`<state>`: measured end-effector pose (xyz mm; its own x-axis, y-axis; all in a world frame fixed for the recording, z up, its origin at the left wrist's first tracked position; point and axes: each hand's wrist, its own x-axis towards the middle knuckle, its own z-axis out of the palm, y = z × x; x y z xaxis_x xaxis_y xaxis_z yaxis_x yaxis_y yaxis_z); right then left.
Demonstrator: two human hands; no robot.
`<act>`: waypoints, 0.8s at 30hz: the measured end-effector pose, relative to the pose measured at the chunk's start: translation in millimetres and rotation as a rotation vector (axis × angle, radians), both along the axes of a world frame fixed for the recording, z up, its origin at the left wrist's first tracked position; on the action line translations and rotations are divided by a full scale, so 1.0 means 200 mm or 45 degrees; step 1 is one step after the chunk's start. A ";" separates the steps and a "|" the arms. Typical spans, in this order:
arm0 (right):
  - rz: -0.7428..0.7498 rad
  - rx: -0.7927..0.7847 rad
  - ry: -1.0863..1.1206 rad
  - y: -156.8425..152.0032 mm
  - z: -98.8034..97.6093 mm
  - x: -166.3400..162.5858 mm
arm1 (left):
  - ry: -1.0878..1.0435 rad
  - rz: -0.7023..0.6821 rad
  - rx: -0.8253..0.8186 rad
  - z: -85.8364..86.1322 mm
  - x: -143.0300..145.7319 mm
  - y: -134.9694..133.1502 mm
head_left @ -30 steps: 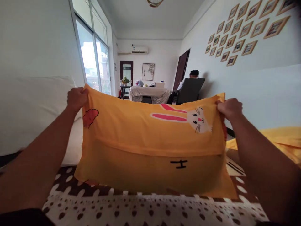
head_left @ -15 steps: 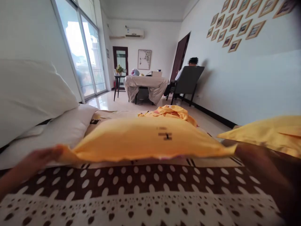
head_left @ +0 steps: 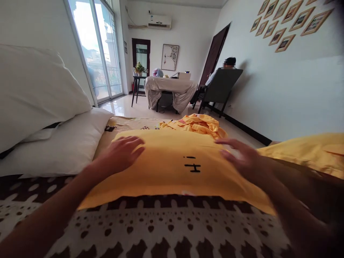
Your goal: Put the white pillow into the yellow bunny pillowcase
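Note:
A yellow pillow [head_left: 161, 165] with black "Hi" lettering lies flat in front of me on the patterned bedspread [head_left: 150, 229]. Over its left part is my left hand [head_left: 125, 152], fingers apart and holding nothing. My right hand [head_left: 239, 156] is at the pillow's right side, thumb and fingers spread, also with nothing in it. Whether either palm touches the cloth I cannot tell. Just behind the pillow lies a crumpled yellow cloth [head_left: 200, 123].
White pillows [head_left: 72, 143] are stacked on the left. Another yellow pillow [head_left: 309, 152] is at the right. Farther off stand a covered table [head_left: 172, 86] and a grey chair [head_left: 221, 86] with a person seated in it. A glass sliding door [head_left: 99, 53] is at the left.
Both hands have let go of the pillow's near corners and moved forward and inward over its sides. The pillow, held up at its near edge before, now lies flat.

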<state>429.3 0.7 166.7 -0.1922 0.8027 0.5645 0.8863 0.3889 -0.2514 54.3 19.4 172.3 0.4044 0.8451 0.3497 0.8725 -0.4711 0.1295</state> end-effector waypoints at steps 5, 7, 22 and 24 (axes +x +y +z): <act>0.028 -0.059 -0.239 0.34 -0.16 -0.57 | 0.059 0.034 -0.073 -0.20 0.51 0.30; -0.007 -0.126 -0.301 0.39 -0.32 -0.57 | 0.036 0.045 -0.092 -0.35 0.49 0.33; -0.669 -0.376 0.102 -0.14 -1.09 0.59 | -0.701 0.474 -0.289 -0.88 -0.52 -0.03; -0.803 -0.310 0.255 -0.15 -1.09 0.60 | -0.963 0.574 -0.421 -0.87 -0.56 -0.05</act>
<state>549.3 -29.0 -51.8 0.4405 0.8347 0.3304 0.8516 -0.2720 -0.4482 -57.0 10.2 -2.2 -0.2219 0.9699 0.1001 0.5930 0.0528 0.8035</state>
